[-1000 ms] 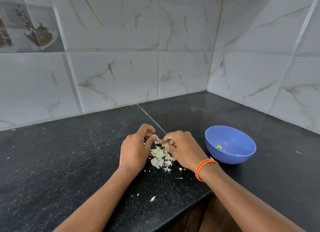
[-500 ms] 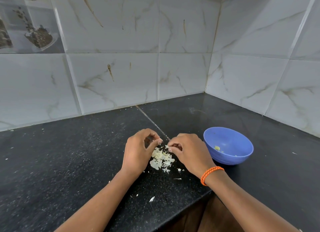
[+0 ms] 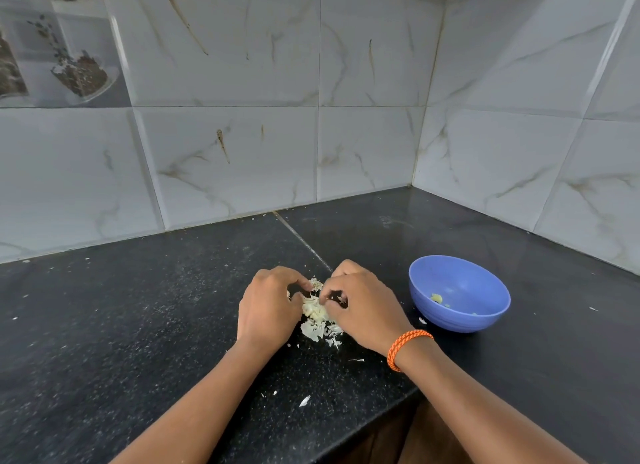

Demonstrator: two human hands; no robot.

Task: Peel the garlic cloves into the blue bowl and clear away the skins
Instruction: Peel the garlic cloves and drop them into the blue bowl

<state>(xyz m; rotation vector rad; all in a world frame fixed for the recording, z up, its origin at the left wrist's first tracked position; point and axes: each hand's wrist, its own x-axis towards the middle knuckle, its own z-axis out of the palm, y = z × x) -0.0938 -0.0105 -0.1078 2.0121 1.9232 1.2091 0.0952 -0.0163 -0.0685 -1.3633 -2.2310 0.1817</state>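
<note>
Our left hand [image 3: 268, 307] and right hand [image 3: 360, 307] meet over the dark table [image 3: 121, 325], fingers curled in — both pinch at a piece of garlic [image 3: 313, 309] held between them, just above the pile of skins [image 3: 320, 328] lying on the table. The blue bowl [image 3: 485, 321] stands to the right, near our right hand but apart from it — a pale peeled clove [image 3: 437, 298] lies inside. An orange band [image 3: 403, 347] circles our right wrist.
</note>
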